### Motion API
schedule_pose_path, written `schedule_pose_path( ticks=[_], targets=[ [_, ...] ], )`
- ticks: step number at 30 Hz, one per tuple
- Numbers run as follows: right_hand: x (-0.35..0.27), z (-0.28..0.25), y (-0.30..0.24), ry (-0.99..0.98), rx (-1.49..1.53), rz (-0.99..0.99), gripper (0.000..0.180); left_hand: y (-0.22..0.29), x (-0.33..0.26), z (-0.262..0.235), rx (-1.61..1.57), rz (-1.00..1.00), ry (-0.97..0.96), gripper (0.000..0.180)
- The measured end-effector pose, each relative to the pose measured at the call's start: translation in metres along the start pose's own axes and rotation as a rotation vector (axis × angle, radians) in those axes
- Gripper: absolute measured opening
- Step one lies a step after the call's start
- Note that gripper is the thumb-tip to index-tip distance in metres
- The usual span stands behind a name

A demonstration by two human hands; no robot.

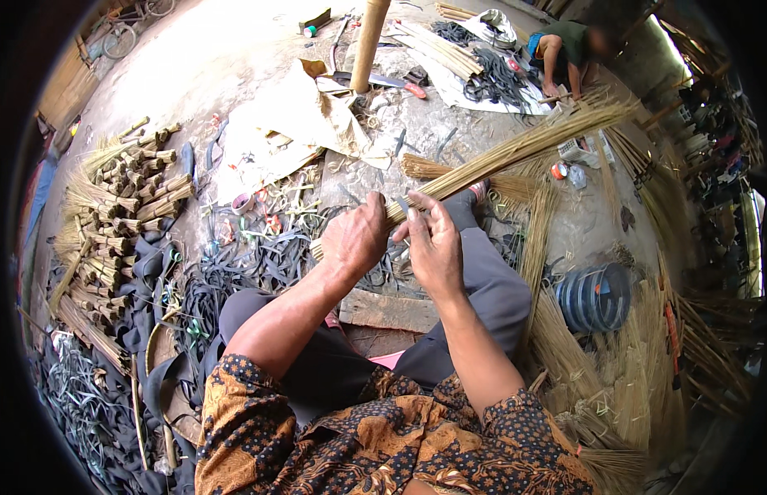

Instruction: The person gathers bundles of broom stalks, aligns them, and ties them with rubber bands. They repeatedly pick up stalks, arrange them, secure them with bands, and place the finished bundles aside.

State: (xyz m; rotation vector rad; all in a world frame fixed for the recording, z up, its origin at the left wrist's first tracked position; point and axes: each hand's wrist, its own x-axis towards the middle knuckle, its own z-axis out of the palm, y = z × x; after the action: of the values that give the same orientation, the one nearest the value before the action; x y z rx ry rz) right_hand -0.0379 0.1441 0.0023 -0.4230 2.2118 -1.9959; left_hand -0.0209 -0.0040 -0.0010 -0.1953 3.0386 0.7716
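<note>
A long bundle of thin straw-coloured sticks (515, 161) slants across in front of me, its fine ends toward the far right. My left hand (356, 237) is closed around its near end. Across the bundle, between my hands, lies a dark rubber strip (402, 203). The thumb and fingertips of my right hand (435, 245) pinch at this strip, close against the sticks; the fingertips partly hide it. Below the hands, a wooden board (387, 311) lies between my legs.
Many short tied stick bundles (123, 210) are piled at left, beside heaps of dark rubber strips (259, 268). A knife (383, 81) lies beyond, by a wooden post (369, 45). At right are a clear ribbed roll (594, 298) and loose sticks (631, 363). Another person (562, 54) crouches far right.
</note>
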Motion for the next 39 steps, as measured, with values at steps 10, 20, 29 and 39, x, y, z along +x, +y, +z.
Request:
schedule_pose_path(
  ticks=[10,20,29,39],
  targets=[
    [0.027,0.019,-0.011,-0.028,-0.299,0.111,0.038,-0.015,-0.006,-0.001,-0.033,0.084,0.035,0.044],
    [-0.044,-0.06,0.031,-0.291,-0.292,-0.02,0.018,-0.021,-0.005,-0.019,-0.547,0.046,-0.193,0.029],
    [-0.013,-0.074,0.025,-0.42,-0.6,-0.526,0.016,0.007,-0.034,-0.024,-1.089,0.208,-1.267,0.028],
    [-0.007,-0.052,-0.05,-0.254,-0.85,0.008,0.032,-0.003,-0.017,0.012,-0.126,0.125,-0.259,0.033]
  ],
)
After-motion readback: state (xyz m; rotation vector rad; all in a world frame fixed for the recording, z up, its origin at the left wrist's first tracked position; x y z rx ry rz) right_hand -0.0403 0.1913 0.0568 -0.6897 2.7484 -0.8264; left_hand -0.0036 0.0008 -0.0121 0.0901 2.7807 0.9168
